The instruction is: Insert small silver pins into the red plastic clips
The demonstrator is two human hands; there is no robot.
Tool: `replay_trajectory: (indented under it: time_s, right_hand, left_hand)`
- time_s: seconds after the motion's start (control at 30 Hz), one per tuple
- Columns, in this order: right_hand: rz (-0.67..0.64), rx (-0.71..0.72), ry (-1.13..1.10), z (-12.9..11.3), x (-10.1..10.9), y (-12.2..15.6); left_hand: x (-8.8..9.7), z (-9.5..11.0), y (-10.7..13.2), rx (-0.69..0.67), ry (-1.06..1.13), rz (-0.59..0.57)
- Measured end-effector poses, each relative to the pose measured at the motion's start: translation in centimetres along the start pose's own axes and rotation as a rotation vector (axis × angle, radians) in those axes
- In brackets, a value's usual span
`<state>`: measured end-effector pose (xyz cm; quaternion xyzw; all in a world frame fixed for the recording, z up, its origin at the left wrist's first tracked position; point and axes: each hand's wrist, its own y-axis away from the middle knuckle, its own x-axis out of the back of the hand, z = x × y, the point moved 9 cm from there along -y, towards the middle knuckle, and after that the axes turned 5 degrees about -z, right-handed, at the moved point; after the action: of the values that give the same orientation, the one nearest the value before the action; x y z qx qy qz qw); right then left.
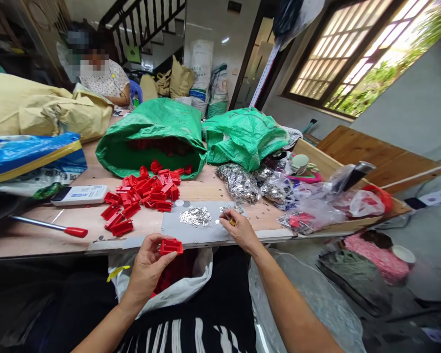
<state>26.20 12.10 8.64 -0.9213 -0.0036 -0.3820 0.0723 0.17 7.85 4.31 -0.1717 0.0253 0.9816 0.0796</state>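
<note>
red parts (154,189): glossy plastic; silvery pieces (195,217): shiny metal; green sack (158,115): crinkled plastic; brown board (371,153): grained wood

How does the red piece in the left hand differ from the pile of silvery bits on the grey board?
The red piece is bright red, while the silvery bits are shiny. The red piece is one boxy, hollowed part; the silvery bits are many and much smaller. The red piece is held up in the left hand, whereas the silvery bits lie loose on the grey board.
</note>
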Motion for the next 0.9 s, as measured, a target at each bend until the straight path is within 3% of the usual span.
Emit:
replay_trajectory:
  time_s: [0.17,0.37,0.5,0.63,0.77,0.9]
  right_hand:
    - [-0.070,0.086,-0.234,-5.4,-3.4,1.6]
    - [-0.106,0.205,-0.192,-10.2,-6.3,2.9]
    - [-0.121,0.274,-0.097,-10.9,-7.5,3.3]
    - [-0.164,0.281,-0.085,-11.0,-7.9,3.5]
    - [-0.200,0.287,-0.128,-11.6,-7.9,3.7]
    - [-0.238,0.244,-0.254,-11.3,-7.6,3.5]
  left_hand:
    - [-0.4,1.5,0.3,-0.196,-0.306,-0.020]
    - [-0.4,2.0,0.8,-0.306,-0.558,-0.041]
    - [-0.4,2.4,1.1,-0.321,-0.603,-0.036]
    - [-0.4,2.6,1.5,-0.264,-0.474,-0.018]
    - [0.1,2.7,1.7,-0.206,-0.317,0.053]
    - [0.2,3.0,1.8,-0.228,-0.335,0.066]
